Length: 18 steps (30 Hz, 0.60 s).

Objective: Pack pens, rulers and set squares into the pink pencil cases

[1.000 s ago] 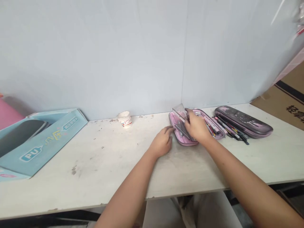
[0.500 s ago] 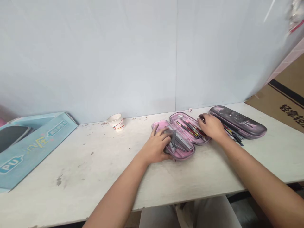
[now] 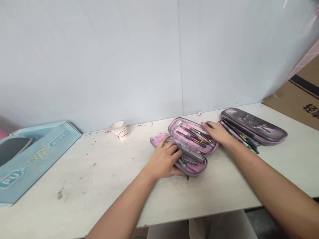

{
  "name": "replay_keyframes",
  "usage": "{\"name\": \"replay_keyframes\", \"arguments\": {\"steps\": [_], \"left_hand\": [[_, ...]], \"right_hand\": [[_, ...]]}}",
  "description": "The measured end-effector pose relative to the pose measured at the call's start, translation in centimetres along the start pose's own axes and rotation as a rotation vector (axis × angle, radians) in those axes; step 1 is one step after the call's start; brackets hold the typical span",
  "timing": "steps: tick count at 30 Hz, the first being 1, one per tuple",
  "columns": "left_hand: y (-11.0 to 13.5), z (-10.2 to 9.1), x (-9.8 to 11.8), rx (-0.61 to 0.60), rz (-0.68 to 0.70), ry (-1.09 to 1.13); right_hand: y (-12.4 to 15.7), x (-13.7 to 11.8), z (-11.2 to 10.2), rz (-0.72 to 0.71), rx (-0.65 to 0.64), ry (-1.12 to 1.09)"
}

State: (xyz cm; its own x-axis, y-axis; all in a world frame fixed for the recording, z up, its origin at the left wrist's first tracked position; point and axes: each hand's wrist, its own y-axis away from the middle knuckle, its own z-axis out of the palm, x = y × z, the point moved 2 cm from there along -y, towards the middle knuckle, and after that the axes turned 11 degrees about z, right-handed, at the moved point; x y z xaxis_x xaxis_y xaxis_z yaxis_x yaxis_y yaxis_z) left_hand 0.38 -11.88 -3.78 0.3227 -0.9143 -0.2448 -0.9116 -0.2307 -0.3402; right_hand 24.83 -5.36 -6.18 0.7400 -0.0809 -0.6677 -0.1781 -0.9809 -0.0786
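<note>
A pink-lined pencil case [image 3: 191, 144] lies spread flat on the white table. Its far half holds several pens and pencils [image 3: 195, 135]; grey rulers [image 3: 191, 156] rest in the near half. My left hand [image 3: 165, 157] grips the near half, fingers over the rulers and thumb at the front edge. At the right end of the far half, my right hand [image 3: 217, 132] has its fingers on the rim. A closed dark pencil case [image 3: 254, 124] sits to the right, with several loose pens [image 3: 240, 134] along its near side.
A paper cup [image 3: 120, 130] stands near the wall on the left. Beyond it is a light-blue box [image 3: 37, 162]. A small pale eraser-like piece [image 3: 199, 114] lies by the wall. A brown cardboard box [image 3: 296, 99] is at the right.
The open pencil case has turned and shifted slightly left and nearer, with both hands on it. The loose pens beside the closed case are more exposed. The view has moved a little.
</note>
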Motion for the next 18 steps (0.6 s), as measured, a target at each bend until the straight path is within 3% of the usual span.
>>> {"name": "replay_keyframes", "arguments": {"steps": [11, 14, 18], "left_hand": [[-2.4, -0.2, 1.2, 0.003, -0.119, -0.050], [-4.5, -0.9, 0.8, -0.009, -0.199, -0.056], [-7.2, -1.6, -0.3, 0.061, -0.259, -0.055]], "right_hand": [[0.2, -0.1, 1.4, 0.042, -0.188, -0.945], [0.3, -0.3, 1.6, 0.022, -0.242, -1.066], [0.4, -0.7, 1.7, -0.019, -0.328, -1.085]]}}
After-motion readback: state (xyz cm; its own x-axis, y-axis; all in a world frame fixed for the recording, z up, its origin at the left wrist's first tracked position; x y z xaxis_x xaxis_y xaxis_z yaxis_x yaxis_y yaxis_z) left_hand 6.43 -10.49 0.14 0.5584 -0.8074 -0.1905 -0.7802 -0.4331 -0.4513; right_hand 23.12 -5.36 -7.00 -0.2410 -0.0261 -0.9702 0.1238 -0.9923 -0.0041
